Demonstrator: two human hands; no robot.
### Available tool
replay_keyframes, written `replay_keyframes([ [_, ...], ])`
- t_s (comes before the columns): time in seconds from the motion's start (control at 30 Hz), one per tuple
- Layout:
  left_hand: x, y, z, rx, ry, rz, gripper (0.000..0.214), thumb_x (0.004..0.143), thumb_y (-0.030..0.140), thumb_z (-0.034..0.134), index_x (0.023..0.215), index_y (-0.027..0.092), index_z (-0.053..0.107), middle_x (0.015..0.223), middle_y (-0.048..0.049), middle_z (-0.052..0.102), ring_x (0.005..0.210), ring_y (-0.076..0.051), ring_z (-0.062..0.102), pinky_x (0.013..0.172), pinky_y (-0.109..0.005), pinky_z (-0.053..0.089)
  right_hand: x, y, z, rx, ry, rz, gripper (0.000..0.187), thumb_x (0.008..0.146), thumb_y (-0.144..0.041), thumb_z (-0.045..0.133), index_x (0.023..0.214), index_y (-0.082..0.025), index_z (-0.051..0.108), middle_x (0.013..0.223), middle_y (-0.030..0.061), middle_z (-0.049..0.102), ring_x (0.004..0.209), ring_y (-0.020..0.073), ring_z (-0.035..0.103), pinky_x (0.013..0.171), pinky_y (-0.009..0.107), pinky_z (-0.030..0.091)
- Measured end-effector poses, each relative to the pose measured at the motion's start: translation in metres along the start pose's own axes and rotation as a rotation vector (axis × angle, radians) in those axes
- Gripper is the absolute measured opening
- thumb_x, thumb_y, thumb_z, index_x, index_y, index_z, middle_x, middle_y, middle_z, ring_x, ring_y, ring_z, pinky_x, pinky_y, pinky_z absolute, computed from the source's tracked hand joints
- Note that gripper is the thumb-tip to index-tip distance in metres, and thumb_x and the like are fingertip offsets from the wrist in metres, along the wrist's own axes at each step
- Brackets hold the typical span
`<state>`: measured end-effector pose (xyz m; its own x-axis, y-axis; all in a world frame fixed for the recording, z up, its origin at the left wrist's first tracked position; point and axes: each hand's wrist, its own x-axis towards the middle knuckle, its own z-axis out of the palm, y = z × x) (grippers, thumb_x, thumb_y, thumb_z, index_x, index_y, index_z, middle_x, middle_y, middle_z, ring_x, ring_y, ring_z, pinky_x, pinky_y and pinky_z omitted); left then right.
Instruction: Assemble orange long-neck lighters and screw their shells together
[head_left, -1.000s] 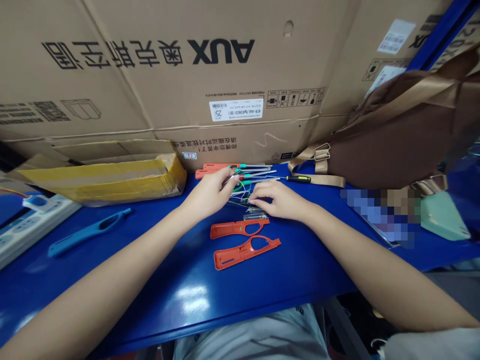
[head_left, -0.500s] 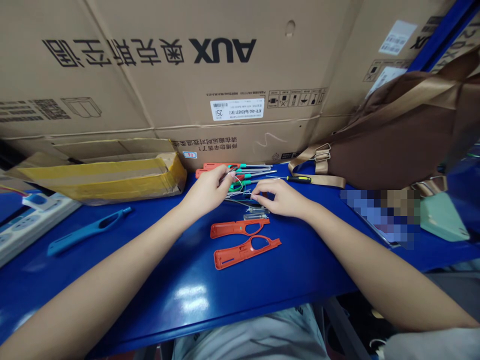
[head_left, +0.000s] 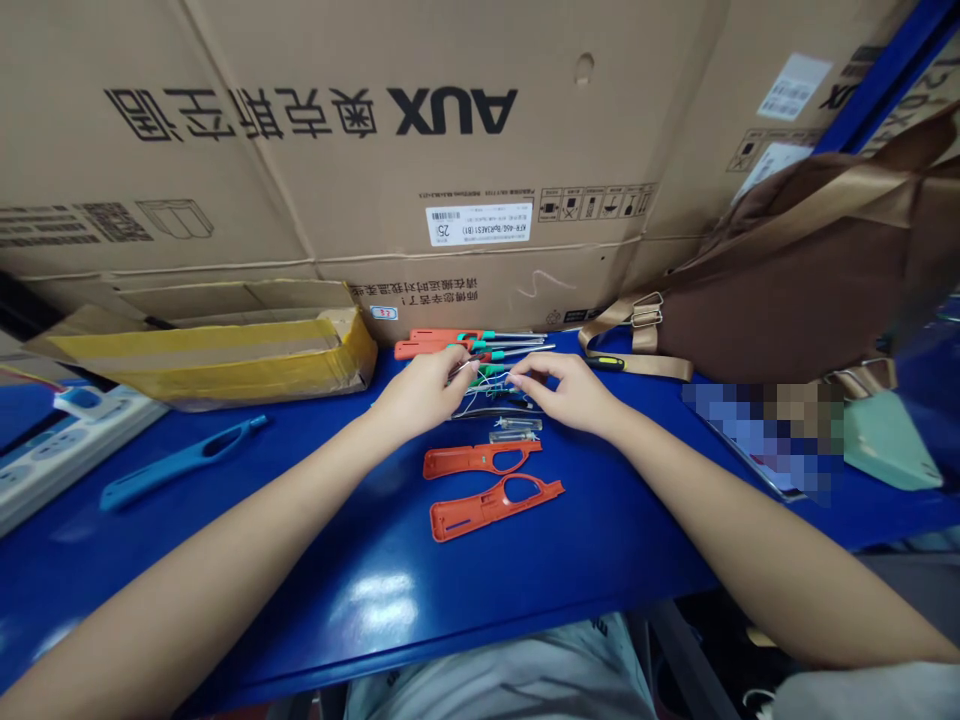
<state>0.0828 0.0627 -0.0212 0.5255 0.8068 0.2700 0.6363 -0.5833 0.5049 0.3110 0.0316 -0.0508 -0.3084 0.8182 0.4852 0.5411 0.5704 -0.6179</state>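
Note:
My left hand [head_left: 426, 392] is closed in a pinch on a thin white wire [head_left: 492, 377], just above a row of lighters at the back of the table. My right hand [head_left: 568, 392] pinches the other side of that wire, a short gap away. Below and behind the fingers lie orange-handled lighters [head_left: 435, 348] with metal tubes, and green-and-metal parts that my hands partly hide. Nearer to me are small clear parts [head_left: 517, 430]. Two open orange lighter shell halves, an upper one [head_left: 457, 461] and a lower one [head_left: 469, 512], rest in front of them.
A blue lighter shell [head_left: 180, 465] lies left, by a white power strip [head_left: 82, 440]. Behind it stands a yellow-taped cardboard box [head_left: 225, 365]. At right are a yellow-and-black handle [head_left: 606, 362], a brown bag [head_left: 772, 290], a pixelated phone-like object [head_left: 757, 435] and a mint-green object [head_left: 889, 440].
My fingertips have come nearly level: the left ones sit lower and the right ones slightly higher. The wire between them has a different bend. The view has shifted slightly.

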Motion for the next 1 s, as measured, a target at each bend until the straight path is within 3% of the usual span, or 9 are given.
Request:
replay_keyframes([
  [0.17, -0.001, 0.003, 0.001, 0.017, -0.024, 0.019, 0.031, 0.100, 0.037, 0.046, 0.074, 0.021, 0.048, 0.064, 0.0012, 0.053, 0.059, -0.016, 0.049, 0.058, -0.028, 0.030, 0.001, 0.003, 0.003, 0.047, 0.033, 0.072, 0.026, 0.097, -0.035, 0.056, 0.090, -0.015, 0.072, 0.077, 0.0046, 0.072, 0.063, 0.0136, 0.060, 0.059, 0.027, 0.048],
  [0.47, 0.000, -0.002, 0.001, 0.083, 0.020, -0.038, 0.030, 0.100, 0.037, 0.045, 0.075, 0.022, 0.049, 0.067, -0.0008, 0.057, 0.060, -0.018, 0.052, 0.057, -0.028, 0.030, -0.002, -0.006, 0.000, -0.019, 0.033, -0.028, 0.021, 0.098, -0.034, 0.059, 0.091, -0.019, 0.071, 0.086, 0.0041, 0.073, 0.070, 0.0139, 0.059, 0.067, 0.028, 0.045],
  [0.67, 0.003, -0.009, 0.001, 0.135, 0.064, -0.097, 0.031, 0.098, 0.040, 0.048, 0.072, 0.022, 0.048, 0.065, -0.0021, 0.057, 0.059, -0.019, 0.051, 0.054, -0.027, 0.027, -0.003, -0.006, -0.001, -0.056, -0.008, -0.010, 0.022, 0.102, -0.034, 0.052, 0.095, -0.019, 0.067, 0.086, 0.0032, 0.073, 0.069, 0.0139, 0.061, 0.066, 0.027, 0.044],
  [1.0, 0.005, -0.004, -0.017, 0.063, 0.239, -0.119, 0.031, 0.099, 0.043, 0.044, 0.078, 0.022, 0.049, 0.066, 0.0000, 0.053, 0.061, -0.016, 0.046, 0.057, -0.028, 0.030, -0.003, 0.002, -0.002, -0.107, -0.124, 0.013, 0.018, 0.100, -0.030, 0.053, 0.093, -0.020, 0.066, 0.082, 0.0017, 0.073, 0.072, 0.0143, 0.064, 0.069, 0.027, 0.044],
])
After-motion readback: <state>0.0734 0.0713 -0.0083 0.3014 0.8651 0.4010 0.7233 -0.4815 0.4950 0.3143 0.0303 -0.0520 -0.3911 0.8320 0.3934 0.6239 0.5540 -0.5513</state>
